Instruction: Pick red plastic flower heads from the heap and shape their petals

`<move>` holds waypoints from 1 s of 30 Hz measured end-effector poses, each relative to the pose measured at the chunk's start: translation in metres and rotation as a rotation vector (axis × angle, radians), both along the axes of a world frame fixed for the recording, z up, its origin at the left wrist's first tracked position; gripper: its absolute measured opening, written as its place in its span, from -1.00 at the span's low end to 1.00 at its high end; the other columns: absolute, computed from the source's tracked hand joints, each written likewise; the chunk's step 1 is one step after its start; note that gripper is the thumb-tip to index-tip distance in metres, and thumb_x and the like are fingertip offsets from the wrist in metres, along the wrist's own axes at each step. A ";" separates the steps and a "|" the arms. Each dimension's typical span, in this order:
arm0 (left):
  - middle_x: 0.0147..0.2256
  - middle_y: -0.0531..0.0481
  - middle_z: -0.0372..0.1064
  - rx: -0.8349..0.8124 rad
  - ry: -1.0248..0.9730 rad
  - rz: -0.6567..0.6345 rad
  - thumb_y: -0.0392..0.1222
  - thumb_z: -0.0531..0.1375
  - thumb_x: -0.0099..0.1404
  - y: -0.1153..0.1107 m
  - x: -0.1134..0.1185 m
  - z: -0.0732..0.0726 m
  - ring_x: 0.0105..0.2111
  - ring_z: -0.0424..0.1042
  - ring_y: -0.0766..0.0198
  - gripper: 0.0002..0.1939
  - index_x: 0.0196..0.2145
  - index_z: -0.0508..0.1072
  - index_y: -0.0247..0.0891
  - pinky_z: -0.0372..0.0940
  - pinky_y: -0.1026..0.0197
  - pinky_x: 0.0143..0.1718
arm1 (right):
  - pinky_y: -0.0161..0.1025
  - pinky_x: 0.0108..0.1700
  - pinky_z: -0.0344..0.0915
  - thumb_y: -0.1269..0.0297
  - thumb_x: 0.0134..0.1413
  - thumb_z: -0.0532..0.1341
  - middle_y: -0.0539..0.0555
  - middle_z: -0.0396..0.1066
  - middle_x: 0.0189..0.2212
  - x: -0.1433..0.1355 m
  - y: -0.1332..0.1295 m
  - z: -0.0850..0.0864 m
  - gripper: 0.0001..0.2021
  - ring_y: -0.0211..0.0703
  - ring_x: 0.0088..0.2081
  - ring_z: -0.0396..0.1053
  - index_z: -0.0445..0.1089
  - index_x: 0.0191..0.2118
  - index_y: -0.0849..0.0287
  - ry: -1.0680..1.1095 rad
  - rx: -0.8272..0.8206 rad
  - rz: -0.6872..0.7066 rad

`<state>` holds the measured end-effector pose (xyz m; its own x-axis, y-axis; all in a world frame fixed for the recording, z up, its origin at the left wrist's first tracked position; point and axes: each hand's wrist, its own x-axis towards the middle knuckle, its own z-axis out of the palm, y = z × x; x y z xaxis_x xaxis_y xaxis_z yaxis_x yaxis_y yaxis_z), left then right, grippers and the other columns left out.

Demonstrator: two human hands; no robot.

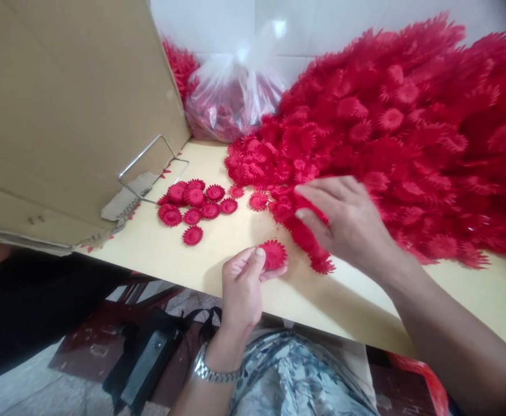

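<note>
Best classed as a small manual workshop; not determinable from this view whether set inside a home. Indicated by parts in bulk: see the heap of red toothed discs (pixel 409 150) on the pale worktop (pixel 322 294), next to a clear plastic bag (pixel 235 98) filled with reddish pieces. Note also the separate cluster of round red pieces (pixel 194 197), the upright cardboard panel (pixel 71 104) and, at far left, a second person (pixel 40 315) in black. Bounded at the rear by a tiled wall (pixel 209 26).

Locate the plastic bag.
In the head view, the bag sits at the back, just left of centre, between the cardboard and the big red pile.
</note>
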<state>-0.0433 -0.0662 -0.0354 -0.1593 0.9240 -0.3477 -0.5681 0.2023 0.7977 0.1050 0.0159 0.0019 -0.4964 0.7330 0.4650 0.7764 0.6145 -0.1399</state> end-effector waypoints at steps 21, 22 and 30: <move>-0.57 0.04 0.42 0.035 0.090 -0.037 -0.15 0.25 0.13 -0.002 0.001 -0.007 -0.52 0.45 0.31 -0.83 -0.48 0.49 -0.33 0.42 0.22 -0.40 | -0.35 -0.43 0.22 0.53 0.07 0.02 0.07 0.44 -0.47 -0.018 -0.030 -0.018 -0.77 -0.24 -0.46 0.35 0.40 -0.42 0.22 0.166 -0.438 0.198; -0.58 0.03 0.42 0.026 0.095 -0.023 -0.14 0.25 0.12 -0.002 0.000 -0.006 -0.53 0.45 0.30 -0.82 -0.50 0.48 -0.33 0.42 0.22 -0.41 | -0.32 -0.43 0.22 0.54 0.05 0.02 0.09 0.44 -0.48 -0.015 -0.027 -0.018 -0.77 -0.21 -0.45 0.36 0.41 -0.41 0.23 0.142 -0.355 0.157; -0.57 0.00 0.44 -0.044 0.021 -0.001 -0.17 0.28 0.06 0.000 -0.004 0.003 -0.54 0.48 0.25 -0.81 -0.54 0.43 -0.36 0.43 0.17 -0.41 | -0.16 -0.33 0.25 0.58 -0.05 0.01 0.16 0.40 -0.41 0.016 0.020 -0.001 -0.70 -0.05 -0.33 0.33 0.43 -0.30 0.21 -0.075 0.081 -0.165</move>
<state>-0.0469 -0.0666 -0.0325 -0.1656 0.9082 -0.3845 -0.5512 0.2381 0.7997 0.1209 0.0361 0.0012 -0.4081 0.7690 0.4920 0.8740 0.4849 -0.0330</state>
